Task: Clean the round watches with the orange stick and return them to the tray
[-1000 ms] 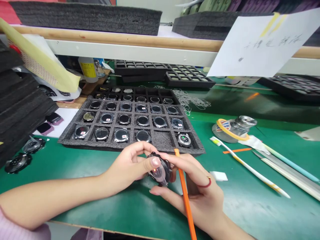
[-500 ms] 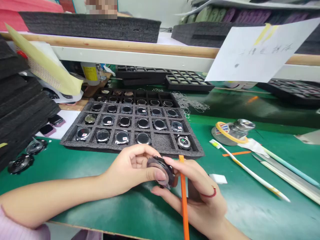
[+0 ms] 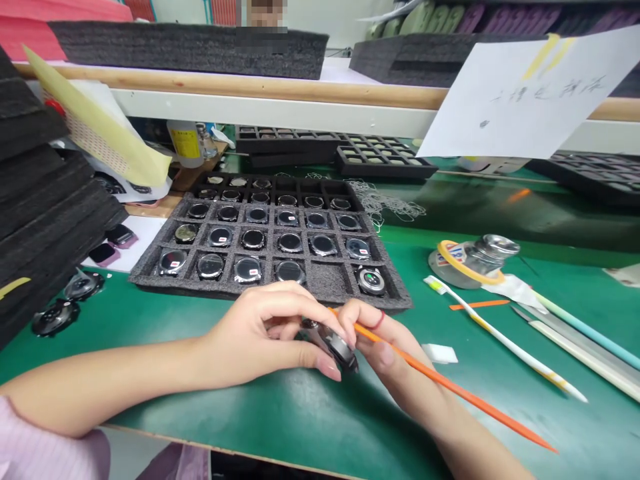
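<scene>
My left hand (image 3: 267,333) is closed round a round dark watch case (image 3: 336,347), held just above the green mat near the front edge. My right hand (image 3: 383,340) pinches a long orange stick (image 3: 450,387) and also touches the case from the right; the stick slants down to the right over my forearm. Right behind both hands lies a grey foam tray (image 3: 395,297) with several watch cases in its pockets. One pocket in its front row has nothing in it.
Black foam sheets (image 3: 45,200) are stacked at the left, with loose parts (image 3: 55,317) below them. To the right lie a tape roll beside a metal jar (image 3: 470,260), a small white pad (image 3: 440,353), a toothbrush (image 3: 500,337) and thin tools. More trays (image 3: 380,160) stand at the back under a shelf.
My right hand turned over, swinging the orange stick from pointing down at me to slanting off to the right. The watch case was rotated and sank lower between my fingers.
</scene>
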Available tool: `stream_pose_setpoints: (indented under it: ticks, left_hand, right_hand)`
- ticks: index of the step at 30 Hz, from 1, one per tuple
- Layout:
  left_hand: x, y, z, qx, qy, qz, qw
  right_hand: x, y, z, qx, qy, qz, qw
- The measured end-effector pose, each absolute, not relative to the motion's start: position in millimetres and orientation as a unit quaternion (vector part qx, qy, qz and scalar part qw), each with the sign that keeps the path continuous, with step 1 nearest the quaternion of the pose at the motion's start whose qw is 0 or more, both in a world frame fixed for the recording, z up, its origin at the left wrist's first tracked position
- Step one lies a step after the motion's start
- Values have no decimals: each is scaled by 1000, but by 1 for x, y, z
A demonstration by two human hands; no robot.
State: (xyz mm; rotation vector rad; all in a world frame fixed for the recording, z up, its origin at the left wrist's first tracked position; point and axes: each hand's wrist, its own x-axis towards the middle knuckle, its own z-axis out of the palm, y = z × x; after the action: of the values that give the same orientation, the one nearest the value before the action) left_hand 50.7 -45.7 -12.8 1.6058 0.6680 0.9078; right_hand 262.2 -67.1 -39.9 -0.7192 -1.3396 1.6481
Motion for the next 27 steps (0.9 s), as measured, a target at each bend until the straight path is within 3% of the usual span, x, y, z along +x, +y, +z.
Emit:
stream_pose_setpoints:
  ticks: [6, 27]
  left_hand:
    - [46, -41, -6, 744, 245, 344, 518]
    - [47, -49, -3, 818, 183, 444, 317]
  right_hand:
    - [258, -72, -28, -313, -536, 674, 400]
    - [252, -75, -27, -263, -498, 655, 504]
